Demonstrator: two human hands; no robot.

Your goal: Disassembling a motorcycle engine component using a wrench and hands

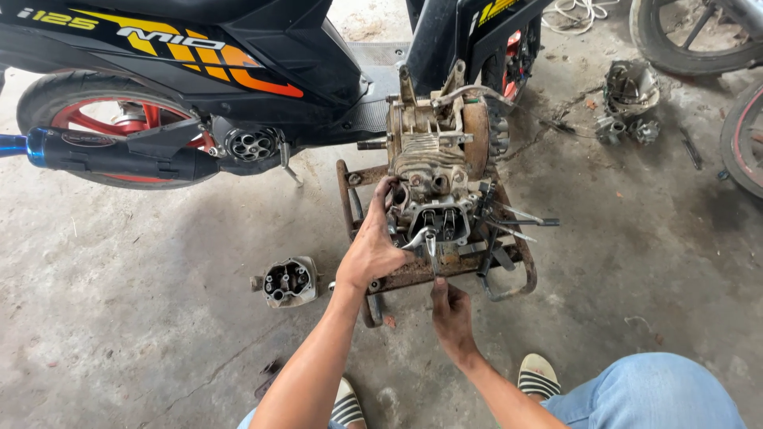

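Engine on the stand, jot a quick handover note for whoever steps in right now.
Left hand: gripping the left side of the engine's cylinder head.
Right hand: closed on the handle of a metal wrench seated on the head.
Engine sits on a rusty metal stand beside the scooter.
Done: a cover part lies off on the concrete floor. More tools rest on the stand.
Left: the head remains mounted.

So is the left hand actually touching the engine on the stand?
Touching. The head view shows the left hand with its fingers curled over the engine at the cylinder head's edge.
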